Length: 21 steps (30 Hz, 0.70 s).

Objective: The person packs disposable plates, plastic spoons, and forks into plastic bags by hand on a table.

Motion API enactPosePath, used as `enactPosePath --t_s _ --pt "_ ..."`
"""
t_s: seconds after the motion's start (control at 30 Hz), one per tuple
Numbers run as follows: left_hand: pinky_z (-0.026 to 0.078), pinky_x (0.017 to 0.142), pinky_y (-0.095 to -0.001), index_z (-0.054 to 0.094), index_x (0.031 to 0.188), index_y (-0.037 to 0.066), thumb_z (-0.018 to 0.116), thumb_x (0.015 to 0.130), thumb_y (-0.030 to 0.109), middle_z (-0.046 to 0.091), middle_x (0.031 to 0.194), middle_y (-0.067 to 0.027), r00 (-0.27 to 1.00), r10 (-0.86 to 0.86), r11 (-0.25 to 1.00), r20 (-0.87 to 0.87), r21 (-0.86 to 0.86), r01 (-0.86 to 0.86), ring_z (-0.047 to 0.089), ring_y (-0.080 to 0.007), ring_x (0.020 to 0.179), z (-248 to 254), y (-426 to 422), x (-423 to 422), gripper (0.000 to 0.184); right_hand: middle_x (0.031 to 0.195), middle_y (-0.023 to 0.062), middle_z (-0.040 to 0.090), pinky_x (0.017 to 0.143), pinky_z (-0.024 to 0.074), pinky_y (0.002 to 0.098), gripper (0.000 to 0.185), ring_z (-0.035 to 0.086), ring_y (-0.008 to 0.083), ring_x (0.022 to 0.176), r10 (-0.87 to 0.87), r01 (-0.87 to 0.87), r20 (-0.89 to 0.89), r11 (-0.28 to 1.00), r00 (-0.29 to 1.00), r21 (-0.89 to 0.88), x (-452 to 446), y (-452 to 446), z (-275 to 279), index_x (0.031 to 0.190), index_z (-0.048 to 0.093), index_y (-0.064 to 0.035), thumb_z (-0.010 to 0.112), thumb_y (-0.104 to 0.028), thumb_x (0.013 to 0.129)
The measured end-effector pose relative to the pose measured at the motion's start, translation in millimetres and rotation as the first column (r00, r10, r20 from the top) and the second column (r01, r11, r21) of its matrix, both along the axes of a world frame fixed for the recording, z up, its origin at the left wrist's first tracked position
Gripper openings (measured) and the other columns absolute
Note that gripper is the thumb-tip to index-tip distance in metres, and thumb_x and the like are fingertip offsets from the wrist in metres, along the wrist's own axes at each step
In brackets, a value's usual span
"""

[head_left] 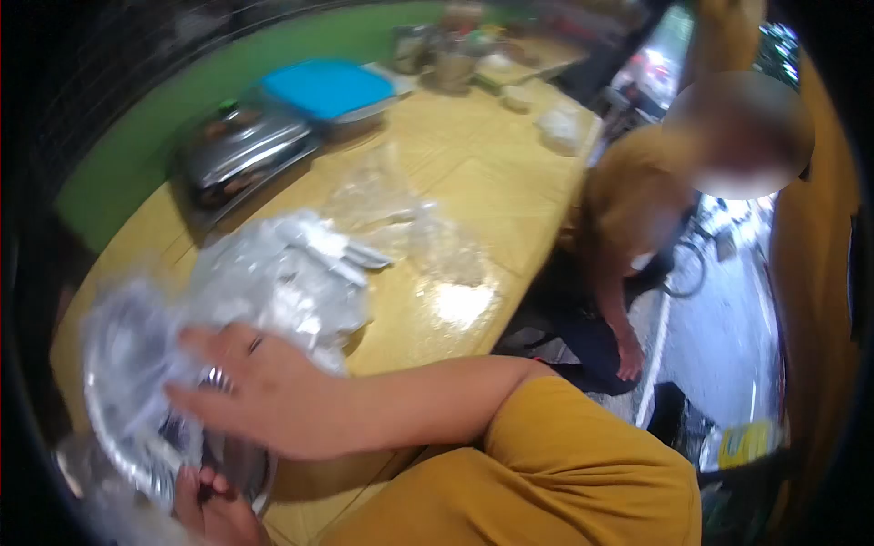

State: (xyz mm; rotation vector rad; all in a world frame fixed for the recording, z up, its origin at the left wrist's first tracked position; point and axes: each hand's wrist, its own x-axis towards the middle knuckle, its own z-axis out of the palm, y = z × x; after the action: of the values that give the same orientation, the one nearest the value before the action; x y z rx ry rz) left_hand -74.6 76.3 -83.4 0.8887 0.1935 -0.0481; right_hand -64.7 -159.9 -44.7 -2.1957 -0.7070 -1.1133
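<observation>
The yellow counter (510, 173) spans the frame, with crumpled plastic bags (264, 273) left of centre. At lower left, a silver-rimmed dish (102, 432) bears clear plastic (137, 350); the right hand (259, 391) reaches over, blurred fingers apart, the left hand (218, 511) below; whether either grips, I cannot tell.

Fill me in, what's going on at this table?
The person's right hand is at a thin plastic bag over a shiny-rimmed vessel; the left hand is low beside it. Blur hides how firmly the hands grip anything. More plastic bags lie on the yellow table, near a covered metal dish and a blue-lidded container. Another person is beside the table.
</observation>
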Motion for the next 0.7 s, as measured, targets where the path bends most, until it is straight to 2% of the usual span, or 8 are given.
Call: enactPosePath --t_s 0.03,0.07,0.1,0.17,0.27,0.47,0.63,0.7 --pt "0.047 0.056 -0.0268 0.058 0.100 0.003 0.061 0.090 0.007 0.056 0.079 -0.0033 0.992 0.105 0.994 -0.071 0.004 -0.105 0.056 -0.0144 0.069 1 -1 -3 0.012 0.131 0.0289 0.047 0.079 0.0518 0.0462 0.051 0.055 0.0425 0.102 -0.059 0.057 -0.075 0.998 0.995 -0.030 4 -2 -2 0.130 0.054 -0.0081 0.061 -0.011 0.079" --pt "0.047 0.056 -0.0279 0.058 0.099 0.002 0.062 0.089 0.006 0.056 0.079 -0.0038 0.992 0.109 0.994 -0.069 0.034 -0.107 0.056 -0.0153 0.068 4 -6 -7 0.012 0.134 0.0303 0.046 0.082 0.0514 0.0482 0.055 0.054 0.0446 0.107 -0.101 0.093 -0.150 0.994 0.984 -0.060 7 -3 -5 0.133 0.053 -0.0089 0.060 -0.008 0.078" --pt "0.046 0.056 -0.0289 0.058 0.098 0.002 0.062 0.088 0.005 0.056 0.079 -0.0043 0.991 0.114 0.991 -0.065 0.072 -0.110 0.056 -0.0163 0.068 9 -12 -8 0.011 0.131 0.0300 0.046 0.083 0.0517 0.0481 0.059 0.054 0.0457 0.109 -0.118 0.113 -0.185 0.993 0.976 -0.033 12 -3 -8 0.134 0.052 -0.0104 0.061 -0.004 0.076" --pt "0.046 0.056 -0.0322 0.059 0.095 0.001 0.062 0.087 0.004 0.057 0.079 -0.0049 0.995 0.074 0.996 -0.065 0.061 -0.070 0.057 -0.0189 0.068 19 -26 -12 0.009 0.116 0.0235 0.052 0.080 0.0529 0.0429 0.064 0.058 0.0390 0.099 -0.111 0.128 -0.260 0.991 0.959 0.049 15 -4 -10 0.128 0.053 -0.0067 0.065 0.004 0.066" --pt "0.049 0.057 -0.0350 0.062 0.091 0.000 0.063 0.087 0.004 0.060 0.077 -0.0069 0.999 -0.012 1.000 -0.033 -0.029 0.011 0.061 -0.0235 0.069 21 -20 -11 0.006 0.099 0.0179 0.054 0.071 0.0500 0.0427 0.056 0.058 0.0338 0.084 -0.066 0.083 -0.148 0.990 0.987 0.113 27 -5 -14 0.118 0.055 -0.0041 0.059 0.012 0.065" --pt "0.054 0.057 -0.0390 0.065 0.089 0.001 0.061 0.088 0.002 0.065 0.076 -0.0088 1.000 0.027 0.997 0.009 -0.076 -0.027 0.067 -0.0281 0.069 24 -25 -13 0.004 0.096 0.0153 0.052 0.066 0.0468 0.0350 0.048 0.053 0.0289 0.078 -0.044 0.066 -0.078 0.951 0.996 0.303 25 -5 -14 0.113 0.055 -0.0030 0.057 0.013 0.068" --pt "0.054 0.060 -0.0357 0.063 0.088 -0.001 0.059 0.088 0.001 0.063 0.078 -0.0100 0.996 0.071 0.997 0.056 -0.030 -0.070 0.064 -0.0230 0.071 25 -37 -8 0.004 0.104 0.0185 0.055 0.074 0.0494 0.0389 0.048 0.056 0.0347 0.091 0.021 -0.001 -0.082 0.972 0.996 0.235 16 2 -21 0.114 0.053 -0.0006 0.059 0.010 0.068" --pt "0.053 0.061 -0.0337 0.062 0.090 -0.002 0.059 0.088 0.001 0.062 0.080 -0.0098 0.994 0.061 0.998 0.094 -0.009 -0.060 0.062 -0.0207 0.071 21 -40 -4 0.005 0.107 0.0191 0.056 0.080 0.0506 0.0404 0.048 0.056 0.0379 0.100 0.127 -0.113 -0.088 0.983 0.988 0.147 9 11 -27 0.115 0.053 -0.0003 0.060 0.009 0.068"
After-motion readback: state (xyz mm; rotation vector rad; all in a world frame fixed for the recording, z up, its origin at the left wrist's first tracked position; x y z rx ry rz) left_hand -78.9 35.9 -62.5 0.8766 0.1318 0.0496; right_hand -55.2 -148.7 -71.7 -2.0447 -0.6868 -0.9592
